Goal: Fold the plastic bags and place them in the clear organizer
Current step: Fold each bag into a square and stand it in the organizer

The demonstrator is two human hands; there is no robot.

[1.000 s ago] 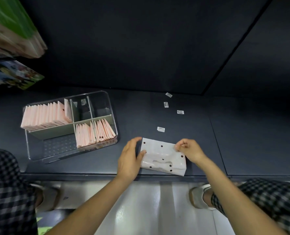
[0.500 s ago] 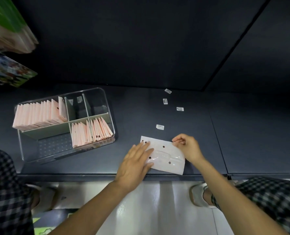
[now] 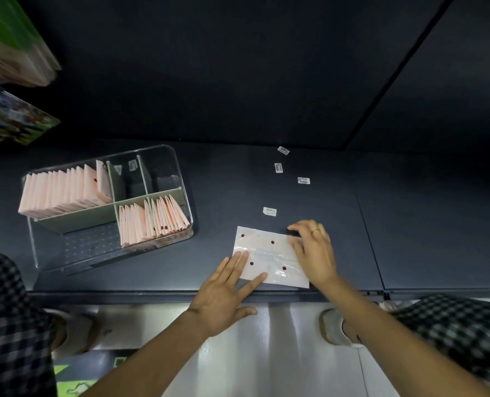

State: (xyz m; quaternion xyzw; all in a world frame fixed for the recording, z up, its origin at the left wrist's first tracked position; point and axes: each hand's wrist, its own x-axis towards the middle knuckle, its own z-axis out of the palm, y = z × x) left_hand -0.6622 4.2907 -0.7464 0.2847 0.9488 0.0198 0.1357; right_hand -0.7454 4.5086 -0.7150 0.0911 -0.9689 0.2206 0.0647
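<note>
Thin, slippery plastic bag [image 3: 269, 255] at lower centre, pressed flat on desk [image 3: 223, 196] by straight fingers of left hand [image 3: 223, 293] and right hand [image 3: 314, 253]; best pinched at an edge.

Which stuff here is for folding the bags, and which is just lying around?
For the job: plastic bag under both hands; clear organizer; folded pink bags inside it.

Lying about: barcode stickers on the shelf; green packets far left.
</note>
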